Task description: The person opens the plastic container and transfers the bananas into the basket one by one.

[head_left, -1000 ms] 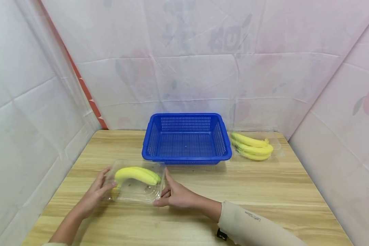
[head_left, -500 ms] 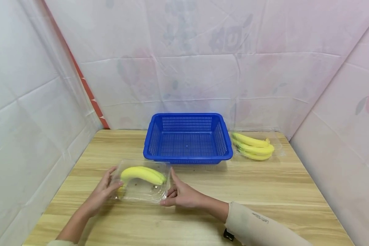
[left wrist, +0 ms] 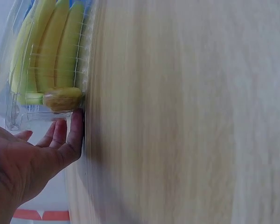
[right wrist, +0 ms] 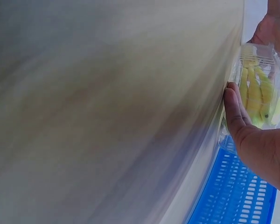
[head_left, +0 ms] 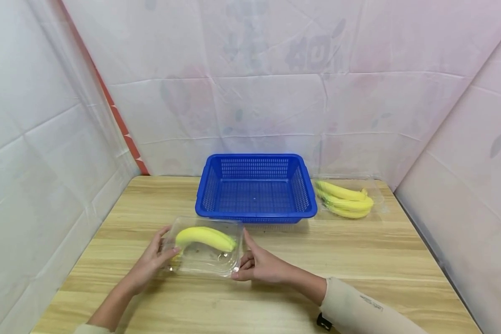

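Observation:
A clear plastic clamshell box (head_left: 202,266) with yellow bananas (head_left: 206,236) inside is between both hands, low over the table in front of the basket. My left hand (head_left: 150,262) grips its left end, thumb on the lid and fingers round the end wall. The left wrist view shows several bananas (left wrist: 65,46) through the ribbed side, the fingertips at the box's lower edge. At the right end, my right hand (head_left: 267,264) holds the box with the thumb at the near corner and the index finger stretched to the far corner.
A blue perforated basket (head_left: 254,215) stands at the back middle of the wooden table (head_left: 359,269). Right of it lies a second clear box (head_left: 377,195) holding a bunch of bananas (head_left: 346,202). Pale printed sheets (head_left: 250,106) wall in the back and sides.
Both hands have slid the box of bananas to the right, keeping the same hold. The view has shifted very slightly; the basket and second box stay in place.

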`<state>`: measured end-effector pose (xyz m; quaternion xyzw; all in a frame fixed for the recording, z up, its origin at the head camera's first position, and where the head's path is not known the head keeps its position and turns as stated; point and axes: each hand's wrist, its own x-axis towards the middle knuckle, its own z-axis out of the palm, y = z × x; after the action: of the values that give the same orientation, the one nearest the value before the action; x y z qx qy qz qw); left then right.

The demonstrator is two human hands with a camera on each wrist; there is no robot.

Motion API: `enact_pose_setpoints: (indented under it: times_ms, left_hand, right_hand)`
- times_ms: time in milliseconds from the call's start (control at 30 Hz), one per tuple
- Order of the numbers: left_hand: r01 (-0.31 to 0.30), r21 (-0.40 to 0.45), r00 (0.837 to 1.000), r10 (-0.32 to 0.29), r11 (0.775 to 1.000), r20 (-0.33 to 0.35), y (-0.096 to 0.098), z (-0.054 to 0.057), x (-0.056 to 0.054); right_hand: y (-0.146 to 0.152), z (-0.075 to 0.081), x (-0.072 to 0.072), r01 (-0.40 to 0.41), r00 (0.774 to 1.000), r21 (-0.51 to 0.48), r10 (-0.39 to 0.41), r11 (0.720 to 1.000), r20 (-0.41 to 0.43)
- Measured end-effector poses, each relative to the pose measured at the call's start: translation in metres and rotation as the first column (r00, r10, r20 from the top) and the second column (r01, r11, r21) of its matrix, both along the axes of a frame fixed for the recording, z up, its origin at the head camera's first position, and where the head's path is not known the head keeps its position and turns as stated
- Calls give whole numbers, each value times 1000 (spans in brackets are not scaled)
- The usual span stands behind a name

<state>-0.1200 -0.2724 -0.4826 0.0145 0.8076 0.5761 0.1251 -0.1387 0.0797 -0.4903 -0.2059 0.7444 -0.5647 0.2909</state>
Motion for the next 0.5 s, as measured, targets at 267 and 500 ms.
enact_pose_setpoints:
  times_ms: [267,500]
  left_hand:
    - [9,-52,999,-10,999,-30,13,-2,2]
    - [35,-62,999,-37,998,-35,22,-2,4]
  right_hand:
    - [18,1,-2,-18,1000,6,18,1000,4]
    - [31,3,-1,-29,1000,30,29,999,-11]
